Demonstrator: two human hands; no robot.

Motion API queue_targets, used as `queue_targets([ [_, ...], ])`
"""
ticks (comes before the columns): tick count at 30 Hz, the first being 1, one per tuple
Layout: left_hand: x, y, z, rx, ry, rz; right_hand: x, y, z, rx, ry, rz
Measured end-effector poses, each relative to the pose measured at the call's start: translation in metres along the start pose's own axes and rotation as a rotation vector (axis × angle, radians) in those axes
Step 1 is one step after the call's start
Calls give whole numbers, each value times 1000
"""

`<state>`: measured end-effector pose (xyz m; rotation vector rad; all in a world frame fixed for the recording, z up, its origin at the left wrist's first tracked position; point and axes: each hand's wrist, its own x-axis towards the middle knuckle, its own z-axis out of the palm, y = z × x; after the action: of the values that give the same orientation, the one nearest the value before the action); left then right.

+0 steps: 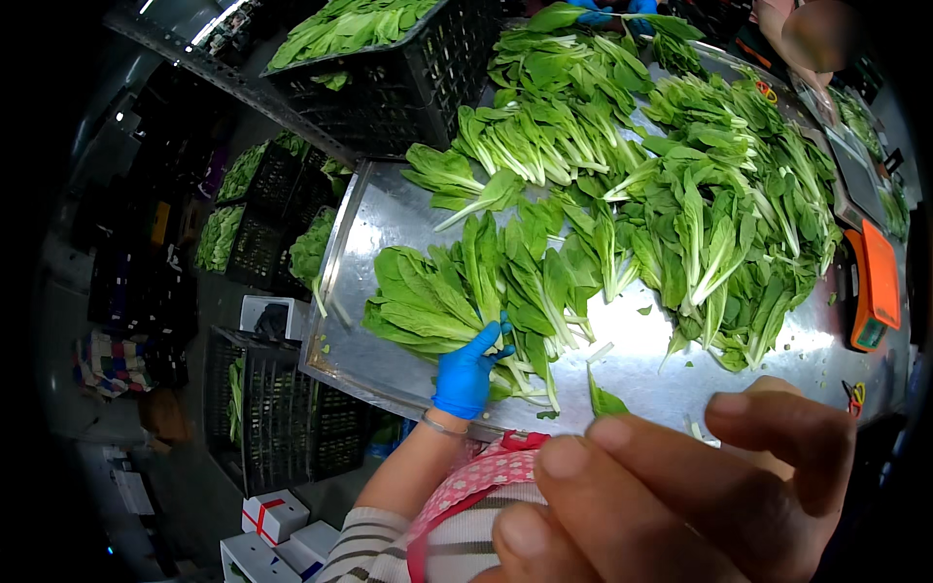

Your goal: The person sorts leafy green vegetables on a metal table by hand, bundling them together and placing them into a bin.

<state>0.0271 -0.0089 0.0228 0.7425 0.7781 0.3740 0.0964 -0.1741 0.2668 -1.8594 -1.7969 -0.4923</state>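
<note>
My left hand [464, 372], in a blue glove, grips the pale stalks of a bunch of leafy green vegetables [423, 302] at the left of the metal table [386, 193]. Its leaves fan out up and to the left. More greens [539, 280] lie right beside this hand. A bare hand, apparently my right hand [700, 488], looms close to the camera at lower right, fingers apart and bent, with nothing seen in it. It hides part of the table's near edge. A loose leaf [605, 399] lies just beyond its fingertips. Large heaps of greens [714, 218] cover the table's middle and far part.
A black plastic crate [430, 80] of greens stands at the table's far left. An orange scale [878, 280] and scissors [854, 397] are at right. Another person's blue-gloved hands [641, 9] handle greens across the table. Crates [280, 415] and white boxes [275, 514] stand on the left floor.
</note>
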Motion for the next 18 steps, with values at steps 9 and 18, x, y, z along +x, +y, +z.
queue_targets([
  [9, 8, -21, -17, 199, -190, 75, -34, 77, 100, 317, -213, 536],
  [18, 25, -74, 9, 561, -309, 129, -113, 54, 192, 838, 100, 868],
])
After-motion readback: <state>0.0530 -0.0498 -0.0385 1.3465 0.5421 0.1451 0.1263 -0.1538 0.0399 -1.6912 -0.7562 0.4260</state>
